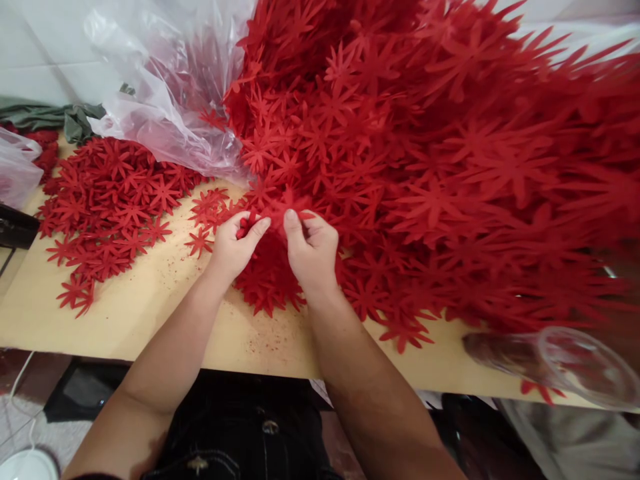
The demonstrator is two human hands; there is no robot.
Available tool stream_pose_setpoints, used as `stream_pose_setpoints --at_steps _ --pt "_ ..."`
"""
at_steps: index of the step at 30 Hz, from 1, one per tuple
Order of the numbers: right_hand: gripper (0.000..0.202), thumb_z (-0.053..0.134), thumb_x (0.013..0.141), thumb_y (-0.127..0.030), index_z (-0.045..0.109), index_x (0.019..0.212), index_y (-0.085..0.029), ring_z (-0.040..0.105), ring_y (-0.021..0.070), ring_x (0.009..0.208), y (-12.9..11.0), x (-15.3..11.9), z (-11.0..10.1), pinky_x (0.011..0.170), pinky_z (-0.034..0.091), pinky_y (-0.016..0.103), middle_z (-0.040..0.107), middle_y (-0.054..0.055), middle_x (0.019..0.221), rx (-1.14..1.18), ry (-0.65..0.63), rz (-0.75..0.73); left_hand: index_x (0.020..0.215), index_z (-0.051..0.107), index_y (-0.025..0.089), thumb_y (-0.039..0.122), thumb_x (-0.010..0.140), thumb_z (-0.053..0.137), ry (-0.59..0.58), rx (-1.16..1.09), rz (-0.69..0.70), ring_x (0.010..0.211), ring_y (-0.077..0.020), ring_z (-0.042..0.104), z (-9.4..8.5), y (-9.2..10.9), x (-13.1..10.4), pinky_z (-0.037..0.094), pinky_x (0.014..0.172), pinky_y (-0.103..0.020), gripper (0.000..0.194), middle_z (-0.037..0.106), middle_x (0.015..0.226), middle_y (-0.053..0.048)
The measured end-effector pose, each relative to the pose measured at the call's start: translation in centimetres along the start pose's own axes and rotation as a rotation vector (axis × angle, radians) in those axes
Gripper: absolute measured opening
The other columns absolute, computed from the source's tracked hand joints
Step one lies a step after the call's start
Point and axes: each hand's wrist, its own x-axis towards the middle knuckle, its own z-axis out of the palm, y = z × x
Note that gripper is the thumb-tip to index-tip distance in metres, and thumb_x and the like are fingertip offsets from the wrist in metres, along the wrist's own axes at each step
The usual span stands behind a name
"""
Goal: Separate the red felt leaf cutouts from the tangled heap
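Bare forearms (175, 340) cross the table's (135, 323) front edge — left hand (234, 245) and right hand (314, 250) pinching red cutouts (278, 215) beside a heap (425, 167), seemingly separating them — next, a gentle pull.

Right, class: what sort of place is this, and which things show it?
Probably a small craft workspace: a large heap of red flower shapes and a smaller pile on a table, with a clear plastic bag beside the large heap.
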Motion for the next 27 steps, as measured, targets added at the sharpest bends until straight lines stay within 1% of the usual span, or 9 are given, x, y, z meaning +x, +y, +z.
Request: stream_pose_setpoints --at_steps 2,4,7,9,12,14,16,21,27 --pt "0.029 0.049 0.083 -0.042 0.047 0.064 -0.02 0.043 0.0094 0.058 0.6 0.3 -0.3 0.059 0.039 0.026 0.045 -0.002 0.06 -0.02 0.102 -0.023 0.069 0.058 0.016 0.024 0.07 0.067 0.037 -0.125 -0.041 0.058 -0.004 0.053 0.0 0.1 0.2 0.042 0.064 -0.017 0.012 0.059 0.061 0.005" --pt "0.022 0.052 0.081 -0.042 0.054 0.082 -0.02 0.052 0.013 0.07 1.4 0.6 -0.4 0.067 0.045 0.03 0.054 0.003 0.077 -0.061 0.179 -0.085 0.073 0.061 0.016 0.019 0.07 0.067 0.056 -0.23 -0.064 0.062 -0.0047 0.059 -0.1 0.2 0.4 0.046 0.073 -0.02 0.008 0.066 0.07 0.003" --pt "0.038 0.055 0.078 -0.041 0.051 0.111 -0.021 0.055 0.0207 0.096 2.0 0.7 -0.4 0.082 0.047 0.04 0.053 0.012 0.108 -0.189 0.182 -0.228 0.076 0.064 0.016 0.016 0.069 0.068 0.041 -0.274 -0.094 0.063 -0.0052 0.061 -0.2 0.3 0.4 0.048 0.074 -0.021 0.008 0.069 0.074 0.002" --pt "0.045 0.053 0.08 -0.041 0.047 0.12 -0.022 0.05 0.0245 0.109 1.8 0.5 -0.3 0.09 0.043 0.047 0.049 0.014 0.119 -0.275 0.163 -0.299 0.075 0.065 0.016 0.018 0.069 0.068 0.016 -0.248 -0.111 0.062 -0.0059 0.061 -0.2 0.2 0.4 0.048 0.072 -0.021 0.008 0.069 0.07 0.002" --pt "0.033 0.05 0.082 -0.04 0.056 0.111 -0.023 0.049 0.0252 0.112 0.7 0.2 -0.3 0.096 0.039 0.05 0.054 0.011 0.116 -0.344 0.126 -0.332 0.073 0.065 0.016 0.022 0.07 0.068 -0.014 -0.178 -0.106 0.06 -0.0065 0.06 -0.1 -0.2 0.5 0.047 0.068 -0.02 0.007 0.067 0.064 0.002" --pt "0.024 0.05 0.083 -0.039 0.063 0.095 -0.023 0.053 0.0229 0.105 0.1 0.0 -0.4 0.095 0.04 0.047 0.06 0.009 0.104 -0.337 0.081 -0.31 0.069 0.064 0.015 0.022 0.069 0.068 0.005 -0.107 -0.089 0.059 -0.0066 0.058 -0.1 -0.5 0.5 0.045 0.066 -0.02 0.008 0.066 0.062 0.002" --pt "0.022 0.051 0.082 -0.038 0.065 0.085 -0.021 0.056 0.0206 0.096 -0.3 -0.1 -0.4 0.091 0.043 0.043 0.064 0.008 0.093 -0.282 0.024 -0.274 0.067 0.064 0.015 0.02 0.065 0.071 0.027 -0.016 -0.072 0.06 -0.0066 0.056 0.0 -0.8 0.5 0.044 0.065 -0.02 0.009 0.064 0.062 0.003" --pt "0.022 0.06 0.076 -0.039 0.064 0.087 -0.02 0.06 0.0186 0.089 -0.1 0.0 -0.1 0.088 0.046 0.039 0.067 0.006 0.09 -0.107 -0.118 -0.169 0.064 0.063 0.016 0.02 0.069 0.066 -0.004 0.13 0.015 0.056 -0.0065 0.05 -0.1 -1.6 0.2 0.039 0.06 -0.02 0.007 0.062 0.06 0.003" --pt "0.024 0.063 0.072 -0.042 0.062 0.078 -0.019 0.062 0.0146 0.076 -0.1 0.1 -0.1 0.078 0.05 0.034 0.067 0.003 0.079 0.168 -0.202 0.058 0.075 0.066 0.016 0.027 0.07 0.066 -0.079 0.107 0.018 0.061 -0.0074 0.052 0.1 -1.6 0.0 0.04 0.063 -0.02 0.012 0.063 0.066 0.002"
